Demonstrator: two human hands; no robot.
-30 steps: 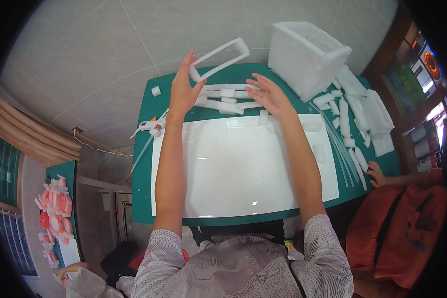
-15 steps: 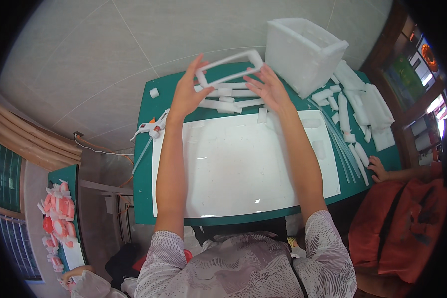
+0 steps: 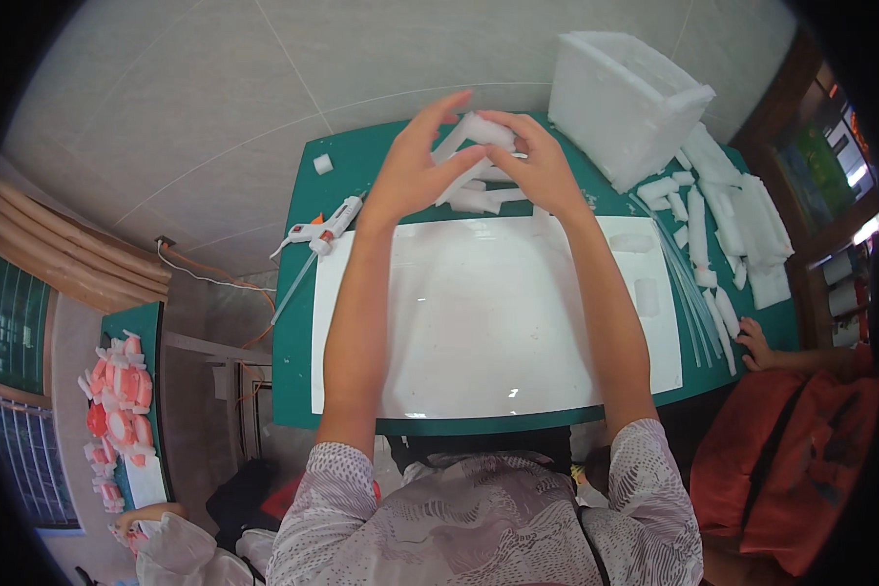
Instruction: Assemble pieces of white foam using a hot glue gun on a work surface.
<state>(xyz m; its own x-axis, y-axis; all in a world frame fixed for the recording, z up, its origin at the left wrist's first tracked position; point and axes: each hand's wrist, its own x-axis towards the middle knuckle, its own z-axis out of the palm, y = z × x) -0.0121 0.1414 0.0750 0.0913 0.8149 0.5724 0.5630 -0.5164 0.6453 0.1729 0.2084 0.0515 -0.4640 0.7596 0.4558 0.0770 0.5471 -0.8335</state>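
Observation:
A white foam frame (image 3: 451, 145) is held over the back of the green table, tilted, its thick end toward my right hand. My right hand (image 3: 539, 168) grips that thick end between fingers and thumb. My left hand (image 3: 412, 174) is open beside the frame. Its fingers stretch up and apart, and its thumb crosses in front of the frame toward the right thumb. Whether that thumb touches the foam I cannot tell. Loose white foam pieces (image 3: 475, 202) lie under the hands, partly hidden by them.
A white board (image 3: 479, 322) covers the table's (image 3: 293, 361) middle. A glue gun (image 3: 332, 230) lies at left, a foam block (image 3: 323, 164) behind it. At right are a foam box (image 3: 615, 117), clear sticks (image 3: 689, 293) and foam scraps (image 3: 698, 230). Another person's hand (image 3: 754, 344) rests at the right edge.
The frame has turned from lying across both hands to a steeper tilt at my right hand. My hands have come closer together, and the left fingers have lifted off its end.

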